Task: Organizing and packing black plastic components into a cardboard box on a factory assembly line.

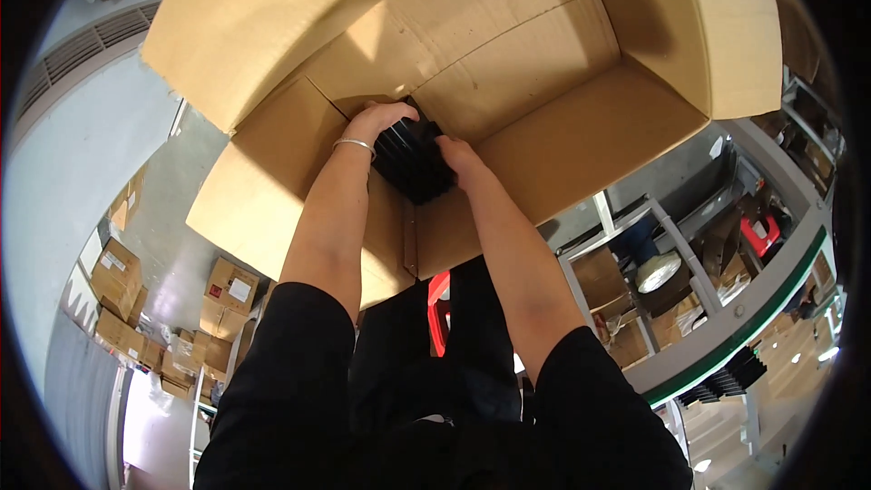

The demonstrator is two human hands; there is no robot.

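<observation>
Both my arms reach down into a large open cardboard box (581, 145). Between my hands is a stack of black ridged pieces (413, 163), low in the box's near left corner. My left hand (386, 116) grips the stack's far left side, its fingers curled over the edge. On the other side, my right hand (458, 159) presses against the stack's right side, thumb toward the top. The undersides of the pieces and some of my fingertips are hidden. What exact kind of pieces they are cannot be made out.
The box's flaps (263, 27) spread outward around its opening. A grey curved frame with a green edge (726, 349) stands at the right, beside metal racks. More cardboard boxes (227, 295) sit on the floor at the left. A red object (760, 234) lies among the racks.
</observation>
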